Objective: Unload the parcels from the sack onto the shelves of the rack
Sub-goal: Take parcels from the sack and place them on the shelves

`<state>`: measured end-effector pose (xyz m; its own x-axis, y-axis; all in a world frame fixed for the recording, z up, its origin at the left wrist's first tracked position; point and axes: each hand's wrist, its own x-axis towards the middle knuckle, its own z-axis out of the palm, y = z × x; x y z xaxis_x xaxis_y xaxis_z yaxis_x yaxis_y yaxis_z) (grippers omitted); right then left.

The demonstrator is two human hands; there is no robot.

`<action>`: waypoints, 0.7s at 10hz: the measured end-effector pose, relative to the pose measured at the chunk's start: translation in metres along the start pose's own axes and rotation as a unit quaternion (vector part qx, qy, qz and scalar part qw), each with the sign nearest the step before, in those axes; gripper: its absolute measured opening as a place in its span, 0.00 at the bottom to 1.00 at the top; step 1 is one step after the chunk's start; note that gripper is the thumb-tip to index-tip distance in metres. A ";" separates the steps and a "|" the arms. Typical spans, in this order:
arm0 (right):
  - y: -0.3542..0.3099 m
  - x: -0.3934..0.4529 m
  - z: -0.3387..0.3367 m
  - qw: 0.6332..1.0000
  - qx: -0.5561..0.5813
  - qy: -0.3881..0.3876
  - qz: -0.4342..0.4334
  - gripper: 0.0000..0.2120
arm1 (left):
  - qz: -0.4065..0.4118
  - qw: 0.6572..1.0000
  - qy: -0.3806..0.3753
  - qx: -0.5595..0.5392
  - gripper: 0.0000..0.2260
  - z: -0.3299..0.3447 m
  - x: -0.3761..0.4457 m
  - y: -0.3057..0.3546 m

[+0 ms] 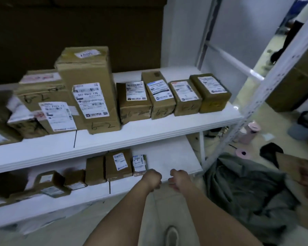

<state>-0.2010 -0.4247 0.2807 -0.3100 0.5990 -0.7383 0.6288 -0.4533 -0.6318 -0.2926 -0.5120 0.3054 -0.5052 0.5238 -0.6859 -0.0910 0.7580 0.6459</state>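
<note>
Hovering at the lower shelf (167, 160) front edge, left hand (152, 178) and right hand (179, 178) are clenched, empty; nudging could topple the small parcel (139, 165).

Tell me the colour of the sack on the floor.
Grey-green, a dull olive; the sack shows in the head view.

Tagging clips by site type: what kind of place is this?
Probably a parcel sorting or pickup room. Labelled cardboard parcels marked "6-2" stand in rows on a white shelving rack, and a grey sack lies on the floor beside it.
</note>
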 end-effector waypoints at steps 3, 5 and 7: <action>0.030 -0.034 -0.135 0.996 0.058 0.065 0.033 0.08 | 0.031 0.992 -0.068 0.097 0.13 0.097 -0.042 0.076; 0.060 -0.003 -0.253 0.990 0.085 0.102 0.055 0.09 | 0.050 0.982 -0.117 0.140 0.07 0.199 -0.039 0.129; 0.073 0.040 -0.373 0.990 0.045 0.121 0.054 0.11 | 0.042 0.982 -0.127 0.134 0.10 0.310 -0.019 0.180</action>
<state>0.0984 -0.1874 0.2929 -0.0563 0.6794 -0.7316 0.5788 -0.5749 -0.5784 -0.0330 -0.2652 0.3310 -0.2682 0.6427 -0.7176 0.1885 0.7655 0.6152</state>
